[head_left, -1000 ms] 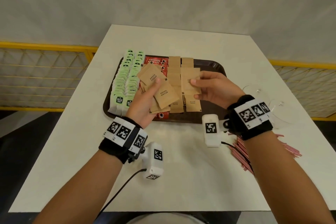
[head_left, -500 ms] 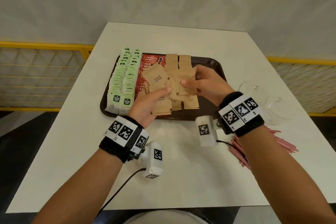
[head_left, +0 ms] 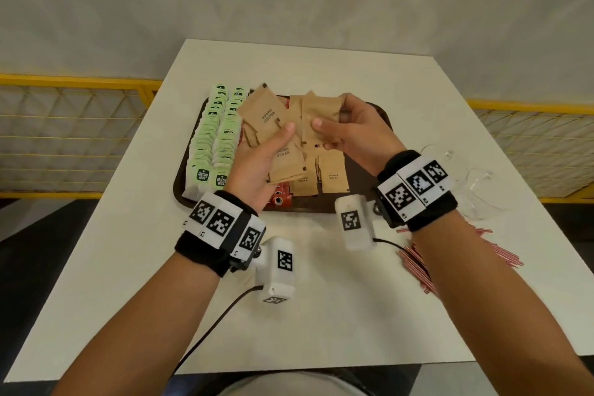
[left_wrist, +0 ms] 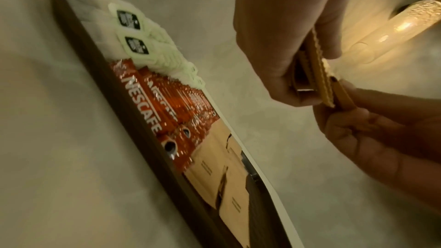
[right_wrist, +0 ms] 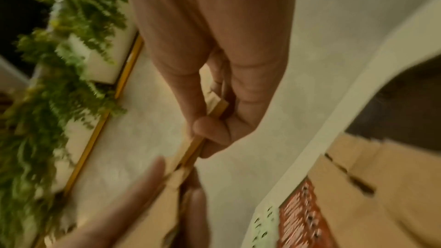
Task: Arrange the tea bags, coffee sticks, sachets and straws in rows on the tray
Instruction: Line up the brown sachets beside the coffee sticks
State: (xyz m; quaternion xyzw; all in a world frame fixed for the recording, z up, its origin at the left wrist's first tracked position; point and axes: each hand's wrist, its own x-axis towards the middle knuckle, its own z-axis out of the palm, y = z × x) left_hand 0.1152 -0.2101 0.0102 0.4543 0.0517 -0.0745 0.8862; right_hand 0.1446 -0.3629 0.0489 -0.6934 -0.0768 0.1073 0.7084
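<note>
Brown sugar sachets (head_left: pixel 268 117): a fanned handful held above the tray (head_left: pixel 384 119), over its middle. Left hand (head_left: pixel 257 167) supports the fan from below, thumb pressed on the top sachet. Right hand (head_left: pixel 350 128) pinches a few sachets (head_left: pixel 321 112) from the fan's right side between thumb and curled fingers.

Head view: more sachets lie flat in rows on the tray (head_left: pixel 332 175), near edge. Left of them, red coffee sticks (head_left: pixel 279 199), mostly hidden under the left hand; further left, two rows of green-and-white tea bags (head_left: pixel 213 141) at the tray's left end. Red-striped straws (head_left: pixel 418 264) lie in a loose pile on the white table (head_left: pixel 321 315), right of the tray, partly under the right forearm. Clear glass items (head_left: pixel 479 193) beyond them; shape unclear.

Left wrist view only: sachets seen edge-on (left_wrist: pixel 318 74), stacked and clamped between the right thumb and fingers; coffee sticks (left_wrist: pixel 152 101) read "NESCAFE" and lie side by side between tea bags (left_wrist: pixel 133 44) and flat sachets (left_wrist: pixel 214 167).

Right wrist view only: green foliage (right_wrist: pixel 59 63) behind a yellow railing; blurred.
</note>
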